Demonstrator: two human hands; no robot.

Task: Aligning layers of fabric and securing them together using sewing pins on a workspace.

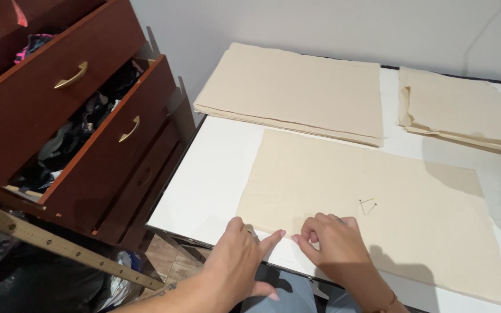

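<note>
Both hands at cloth edge

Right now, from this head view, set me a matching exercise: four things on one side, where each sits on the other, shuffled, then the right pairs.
Things:
1. pins
2. wooden ruler
3. large fabric stack
4. both hands: left hand, right hand

Places:
A. far side of the table
B. near edge of the single fabric sheet
C. lower left, below the drawers
D. middle of the single fabric sheet

Pairs: 1-D, 2-C, 3-A, 4-B
</note>
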